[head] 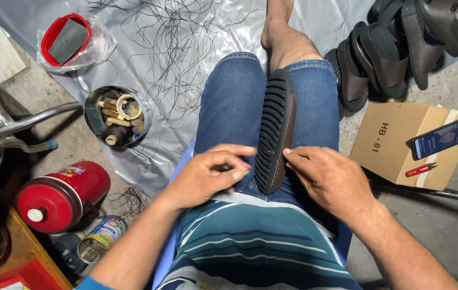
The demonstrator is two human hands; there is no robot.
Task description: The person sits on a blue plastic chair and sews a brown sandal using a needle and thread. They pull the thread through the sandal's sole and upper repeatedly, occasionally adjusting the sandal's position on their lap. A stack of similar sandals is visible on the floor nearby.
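Sandal (275, 131) stood on edge between the person's thighs, its black ribbed sole facing left and a dark brown upper edge showing on its right side; it ran from the near lap out toward the knees, wedged between the two legs of the blue denim shorts (234, 102); the left hand (207, 174) lay just left of the sandal's near end, its fingers curled together with the fingertips pressed toward the thumb and almost at the sole, pinching something small and dark that was too hidden to name; the right hand (328, 177) rested on the right thigh, fingers loosely bent and close together, thumb and forefinger tip touching the sandal's brown edge near its near end; whether it truly gripped that edge could not be told; loose black thread (170, 48) lay tangled on the grey plastic sheet (148, 150) farther out; a round tin (117, 115) of spools sat at the left on the sheet, and a red flask (59, 196) lay nearer on the left; a pile of dark sandals (395, 48) lay at the far right, and a cardboard box (395, 145) at the right bore a phone (438, 138) and a small red tool (421, 169).
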